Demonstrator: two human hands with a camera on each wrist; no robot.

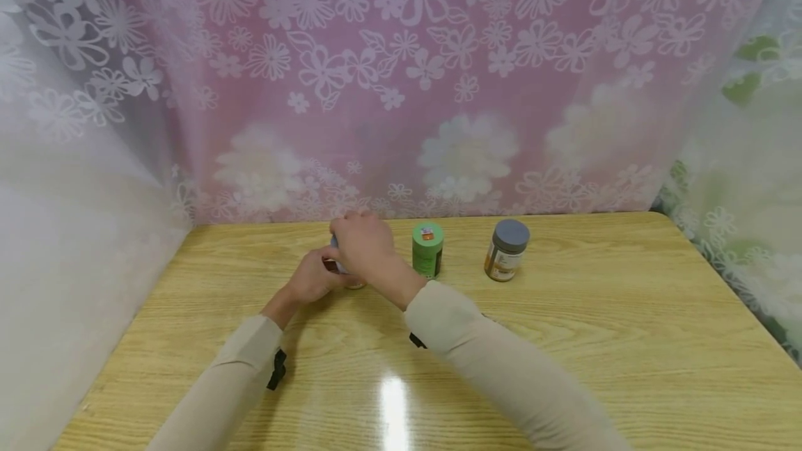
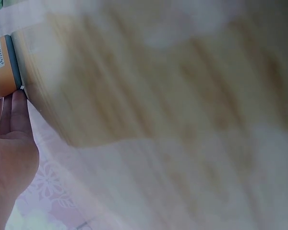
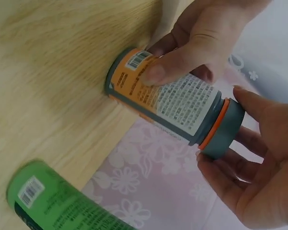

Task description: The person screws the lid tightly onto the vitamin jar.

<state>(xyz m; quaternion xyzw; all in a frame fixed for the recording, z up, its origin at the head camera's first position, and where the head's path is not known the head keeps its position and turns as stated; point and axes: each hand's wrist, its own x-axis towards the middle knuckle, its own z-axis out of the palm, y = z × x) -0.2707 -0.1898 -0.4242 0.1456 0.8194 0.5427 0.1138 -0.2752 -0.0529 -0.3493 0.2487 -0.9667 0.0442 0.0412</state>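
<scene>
A grey-green jar with an orange and white label (image 3: 175, 105) stands on the table, mostly covered by the hands in the head view. My left hand (image 1: 315, 275) grips its body, thumb across the label in the right wrist view. My right hand (image 1: 366, 243) holds the dark grey screw lid (image 3: 224, 129) from above, fingers and thumb around its edge. An orange ring shows just under the lid. In the left wrist view, part of the jar (image 2: 4, 67) and the left hand's fingers (image 2: 20, 112) appear at the left edge.
A green lidded canister (image 1: 427, 250) stands just right of the hands. Further right is another jar with a grey lid (image 1: 507, 250). The wooden table (image 1: 564, 353) ends at a pink floral curtain (image 1: 376, 89) behind; pale curtains hang on both sides.
</scene>
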